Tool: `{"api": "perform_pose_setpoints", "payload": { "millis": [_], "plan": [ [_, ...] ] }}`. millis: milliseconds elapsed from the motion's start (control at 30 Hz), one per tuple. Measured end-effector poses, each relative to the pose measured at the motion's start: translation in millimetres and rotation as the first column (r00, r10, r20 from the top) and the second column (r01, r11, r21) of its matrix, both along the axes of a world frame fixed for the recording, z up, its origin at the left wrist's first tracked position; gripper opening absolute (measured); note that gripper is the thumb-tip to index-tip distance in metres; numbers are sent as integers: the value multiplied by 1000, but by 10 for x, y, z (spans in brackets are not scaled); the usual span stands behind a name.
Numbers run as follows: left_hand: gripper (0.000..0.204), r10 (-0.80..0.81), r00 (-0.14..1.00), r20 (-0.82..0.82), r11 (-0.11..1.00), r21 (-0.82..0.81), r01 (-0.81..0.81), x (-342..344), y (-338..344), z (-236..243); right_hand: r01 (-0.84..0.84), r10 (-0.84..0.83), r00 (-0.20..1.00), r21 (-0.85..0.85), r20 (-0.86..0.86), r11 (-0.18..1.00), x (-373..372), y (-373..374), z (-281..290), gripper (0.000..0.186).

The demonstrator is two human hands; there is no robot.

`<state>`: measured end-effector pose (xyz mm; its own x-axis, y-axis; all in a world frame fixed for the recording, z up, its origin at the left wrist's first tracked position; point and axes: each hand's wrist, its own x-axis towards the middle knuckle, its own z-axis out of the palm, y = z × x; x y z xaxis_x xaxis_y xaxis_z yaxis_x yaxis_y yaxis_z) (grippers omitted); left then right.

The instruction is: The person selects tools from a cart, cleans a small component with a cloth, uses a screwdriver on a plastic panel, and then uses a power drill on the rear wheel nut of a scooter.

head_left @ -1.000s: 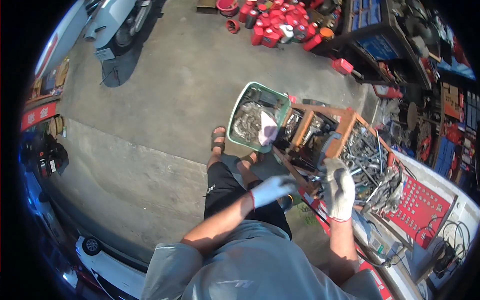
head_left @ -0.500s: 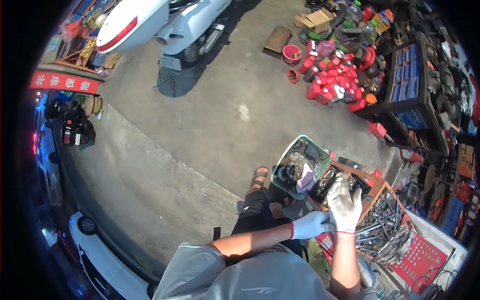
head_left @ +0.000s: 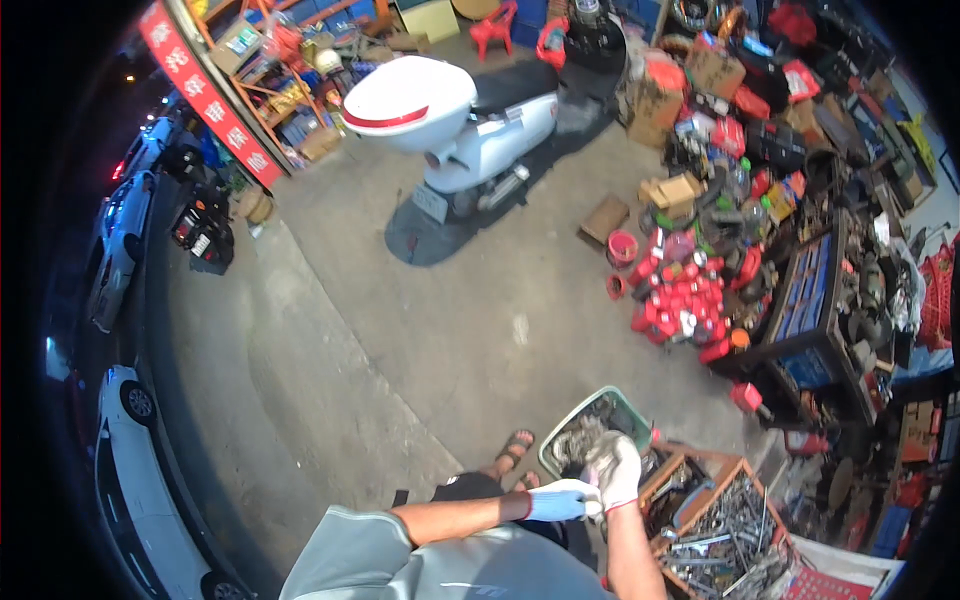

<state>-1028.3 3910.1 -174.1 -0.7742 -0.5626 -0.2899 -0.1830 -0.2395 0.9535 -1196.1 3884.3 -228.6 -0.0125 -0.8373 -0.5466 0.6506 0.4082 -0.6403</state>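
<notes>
Obs.: L hand point(head_left: 560, 501), in a pale blue-and-white knit glove, meets R hand point(head_left: 618, 472), in an off-white knit glove, nr its wrist. Both gloves are worn, low centre of view; R one overlaps the near side of the green plastic tub w/ pale rim point(head_left: 632, 408).

Grip: L fingers appear to touch R glove; can't tell if pinched on the fabric. R fingers look bunched; can't tell if they hold anything.

Step, in my judgement: glove adjustment. Rec.: take fabric at the cuff, draw evenly twd forearm, keep R fingers straight so they seat fully. Stay clear of the brown wooden compartmented tray point(head_left: 712, 491) w/ loose grey metal tools point(head_left: 735, 532); knit may snag there.

Vs. 0.5 s ago: R hand was in front of tray, palm open, fingers apart; now in front of tub, fingers closer tog. L hand nr R wrist in both. View has swung: white motor scooter w/ red-banded top box point(head_left: 412, 95) now shows almost whole; prev. cut off at top edge.
</notes>
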Motion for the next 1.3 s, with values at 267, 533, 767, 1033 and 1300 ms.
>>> {"api": "perform_pose_setpoints", "payload": {
  "millis": [267,533,767,1033,1300],
  "plan": [
    [58,879,61,-472,476,874,-96,1712,-626,162,-680,615,595,-85,518,728,1753,-238,468,36],
    [64,887,-326,-326,319,945,-76,3554,-948,278,-961,966,161,-190,201,200,3796,-794,541,55],
    [58,802,-504,-320,292,947,-135,5510,-1544,477,-994,977,23,-109,-211,0,5750,-1622,843,43],
    [39,806,-516,-290,66,911,-408,7414,-2845,279,-961,960,-112,-217,-258,-171,7662,-2994,884,31],
    [27,948,-316,-43,-319,-155,-935,9708,-4127,113,-843,839,-384,-225,-385,-489,10096,-4610,658,47]
  ]
}}
